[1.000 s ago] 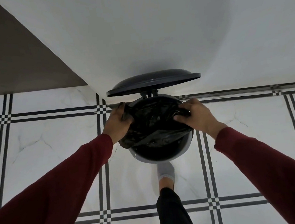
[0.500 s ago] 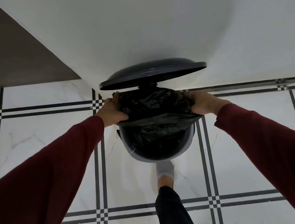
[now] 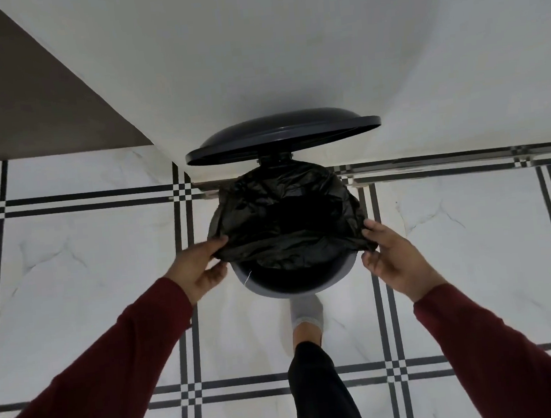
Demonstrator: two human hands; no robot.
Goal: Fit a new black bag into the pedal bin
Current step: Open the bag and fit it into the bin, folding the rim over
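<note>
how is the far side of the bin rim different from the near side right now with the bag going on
The far rim is covered: the black bag is folded over it, under the raised lid. The near rim is bare grey, the bag's edge stretched above it. The left hand and right hand pinch that loose edge. Both belong to the same round pedal bin.

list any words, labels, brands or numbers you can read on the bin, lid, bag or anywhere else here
None: no readable text anywhere in this view.
Bin lid: plain dark surface, no label or brand.
Black bag: plain, no print.
Bin rim: unmarked.
Floor tiles: only black line patterns, no writing.
</note>
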